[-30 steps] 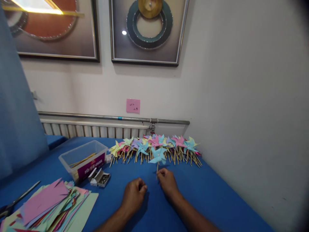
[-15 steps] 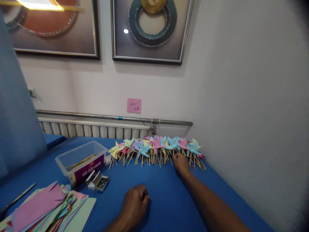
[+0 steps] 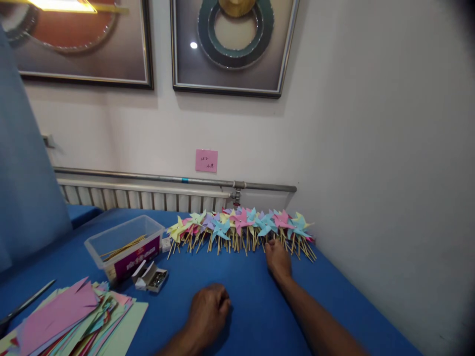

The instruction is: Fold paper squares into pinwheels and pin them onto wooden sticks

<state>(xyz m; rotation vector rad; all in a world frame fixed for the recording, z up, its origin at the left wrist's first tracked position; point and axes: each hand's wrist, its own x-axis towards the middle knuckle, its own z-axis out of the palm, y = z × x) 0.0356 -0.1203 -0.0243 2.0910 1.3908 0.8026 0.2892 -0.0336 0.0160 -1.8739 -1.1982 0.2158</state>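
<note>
A row of paper pinwheels [image 3: 240, 220] in pink, blue, yellow and purple lies on thin wooden sticks at the back of the table. My right hand [image 3: 277, 256] is at the front of this row, right of its middle, with fingers closed at the stick of a light blue pinwheel [image 3: 265, 224]. The fingers partly cover that stick, so the grip is only partly visible. Nearer to me, my left hand [image 3: 208, 307] rests on the blue tabletop, curled into a loose fist. Whatever its fingers may hold is hidden.
Left stand a clear plastic box [image 3: 139, 251] with wooden sticks and a small open box of metal pins [image 3: 158, 279]. Stacked coloured paper [image 3: 59, 316] and scissors [image 3: 31, 299] lie at the near left. A wall [image 3: 371, 173] borders the table's right side.
My right hand has drawn back slightly towards me, and the light blue pinwheel by it has come down a little among the others. My left hand has stayed almost still.
</note>
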